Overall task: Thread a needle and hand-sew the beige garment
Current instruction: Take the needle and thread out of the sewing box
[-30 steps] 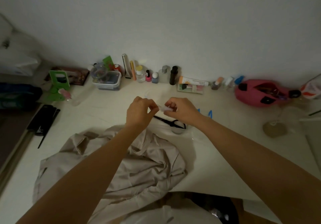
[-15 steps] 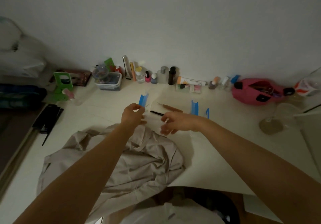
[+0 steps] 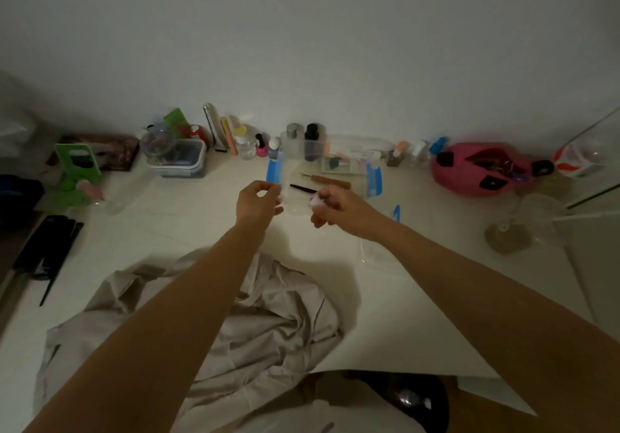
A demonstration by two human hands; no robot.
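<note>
Left grip (image 3: 258,199): beyond the beige garment (image 3: 285,315), fingertips pinched, contents unclear.
Right grip (image 3: 330,205): beyond it, grasping a small white object (image 3: 315,201).

Beyond the beige garment (image 3: 268,315), the right hand (image 3: 330,206) pinches a white object (image 3: 315,201) near the left hand (image 3: 258,201).

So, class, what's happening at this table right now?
A person holds both hands near a clear box with blue clips. The right hand grips a small white object, maybe thread; the left hand pinches its fingertips together, anything between them too fine to see. The beige garment lies crumpled, no hand on it, on the table nearer the person.
</note>
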